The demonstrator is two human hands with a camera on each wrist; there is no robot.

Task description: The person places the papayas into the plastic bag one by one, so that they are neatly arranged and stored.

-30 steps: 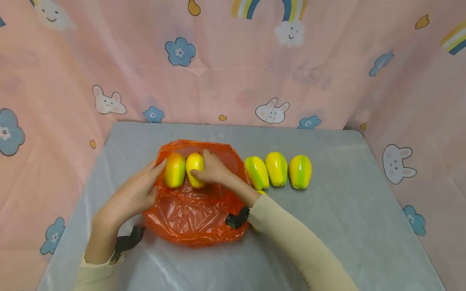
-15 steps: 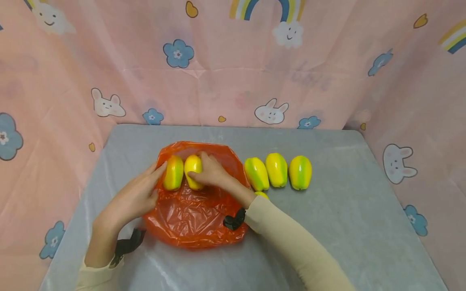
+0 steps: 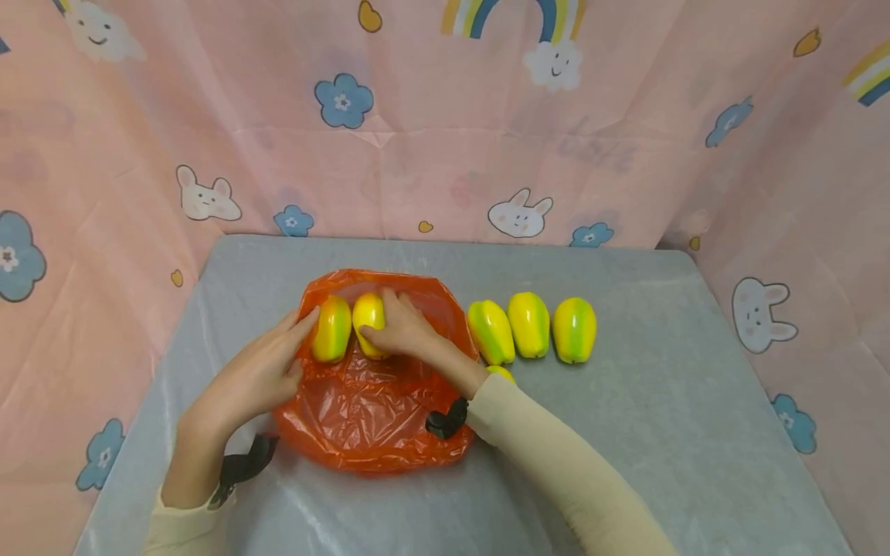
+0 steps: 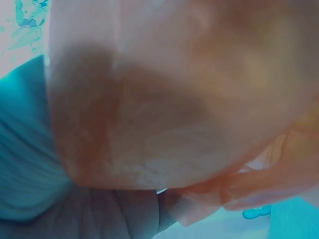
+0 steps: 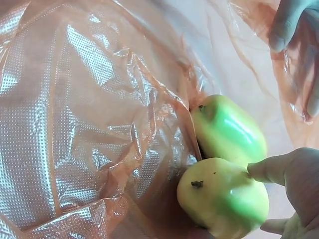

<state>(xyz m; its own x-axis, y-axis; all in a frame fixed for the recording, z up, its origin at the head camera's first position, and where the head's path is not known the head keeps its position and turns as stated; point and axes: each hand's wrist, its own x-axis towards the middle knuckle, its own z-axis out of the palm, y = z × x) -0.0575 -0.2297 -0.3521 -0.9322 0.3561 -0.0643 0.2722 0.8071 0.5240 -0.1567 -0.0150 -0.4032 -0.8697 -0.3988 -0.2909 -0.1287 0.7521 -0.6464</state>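
Observation:
A red plastic bag (image 3: pixel 368 421) lies spread open on the table. Two yellow-green fruits that look like papayas are inside it: the left fruit (image 3: pixel 332 330) and the right fruit (image 3: pixel 369 315), side by side. My right hand (image 3: pixel 405 327) reaches in and grips the right fruit between thumb and fingers. In the right wrist view, that held fruit (image 5: pixel 223 199) touches the other fruit (image 5: pixel 229 130). My left hand (image 3: pixel 267 363) holds the bag's left rim, its fingertips near the left fruit. Bag film (image 4: pixel 149 114) blurs most of the left wrist view.
Right of the bag, three similar fruits stand in a row: one fruit (image 3: pixel 490 332), a middle fruit (image 3: pixel 528 324) and an end fruit (image 3: pixel 574 330). My right sleeve partly hides another fruit (image 3: pixel 501 374). A patterned pink curtain (image 3: pixel 445 154) hangs behind the grey table (image 3: pixel 660 401).
Both fruits in the bag have shifted slightly left, my right hand moving with the one it grips. My left hand stays at the rim.

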